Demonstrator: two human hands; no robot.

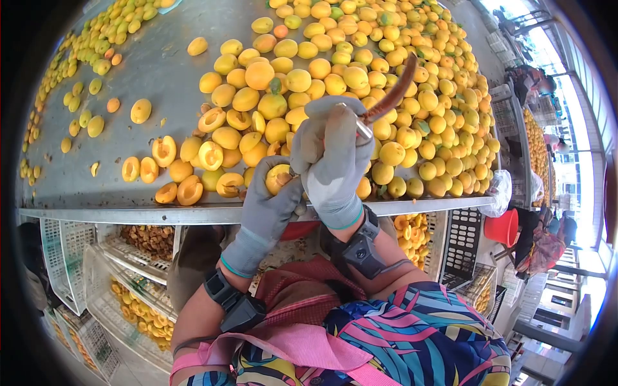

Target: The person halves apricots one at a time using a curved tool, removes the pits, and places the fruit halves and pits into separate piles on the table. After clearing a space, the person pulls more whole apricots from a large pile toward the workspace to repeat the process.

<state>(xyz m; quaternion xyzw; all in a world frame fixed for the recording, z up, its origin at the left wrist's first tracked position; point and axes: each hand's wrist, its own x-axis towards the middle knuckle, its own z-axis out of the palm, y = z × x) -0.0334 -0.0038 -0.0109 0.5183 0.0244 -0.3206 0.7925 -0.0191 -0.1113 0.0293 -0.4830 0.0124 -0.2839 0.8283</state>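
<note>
My left hand [270, 199], in a grey glove, is closed around a yellow apricot [279, 179] at the table's front edge. Just to its right, my right hand [333, 148], also gloved in grey, grips a knife [394, 95] with a curved, brownish blade that points up and right. The two hands are close together, and the knife's handle is mostly hidden in the right glove. Apricot halves [189, 190] with hollow centres lie left of my left hand. Behind both hands spreads a large heap of whole apricots [360, 77].
The metal table [129, 212] has greener apricots [106, 38] at its far left. Beneath it stand crates of apricot halves [138, 315], a crate of brown pieces [148, 239] and a black crate [461, 241]. A red bucket [501, 228] and people [544, 248] are at the right.
</note>
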